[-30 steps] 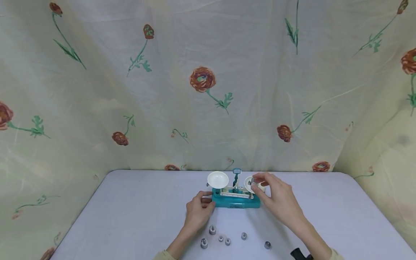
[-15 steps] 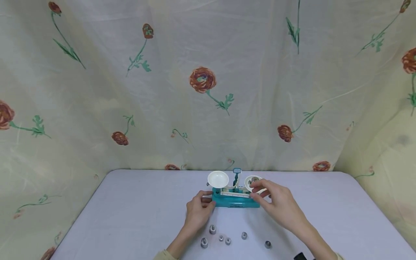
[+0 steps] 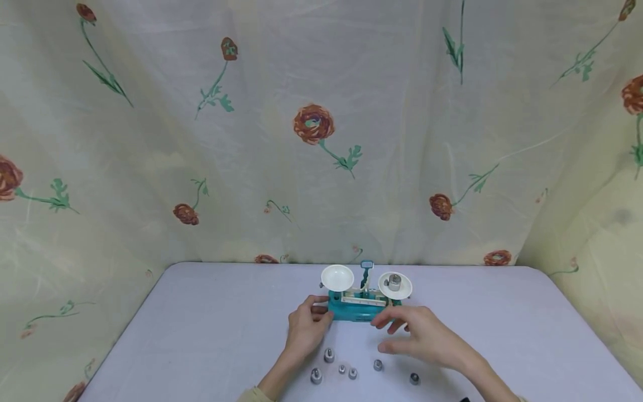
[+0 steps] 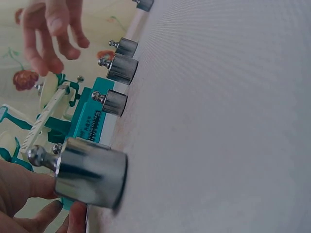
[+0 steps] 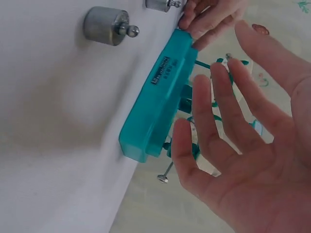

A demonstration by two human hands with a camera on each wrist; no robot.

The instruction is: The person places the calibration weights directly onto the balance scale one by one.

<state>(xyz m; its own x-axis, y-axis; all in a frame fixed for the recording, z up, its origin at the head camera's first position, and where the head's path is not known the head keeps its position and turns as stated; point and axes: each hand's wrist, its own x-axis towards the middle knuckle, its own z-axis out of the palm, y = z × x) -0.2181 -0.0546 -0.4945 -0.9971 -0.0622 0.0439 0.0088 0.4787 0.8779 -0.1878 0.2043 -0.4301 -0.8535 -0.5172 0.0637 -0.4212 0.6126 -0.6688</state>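
A teal balance scale (image 3: pixel 359 314) stands near the far side of the table. Its left white pan (image 3: pixel 337 277) is bare, while a metal weight (image 3: pixel 394 282) sits in the right pan (image 3: pixel 406 290) with a smaller one beside it. My left hand (image 3: pixel 306 325) holds the left end of the base, thumb toward me. In front of the right end hovers my right hand (image 3: pixel 424 339), fingers spread and apart from everything, as its palm in the right wrist view also shows. Closest in the left wrist view is a large knobbed weight (image 4: pixel 92 172).
Several metal weights stand on the table in front of the scale, among them one weight (image 3: pixel 329 355) near my left wrist and another (image 3: pixel 414 378) below my right hand. A flowered cloth (image 3: pixel 311 184) hangs behind the table.
My right hand has let go of the larger weight, which now sits in the right pan, and has drawn back toward me with fingers apart. The left hand has stayed put.
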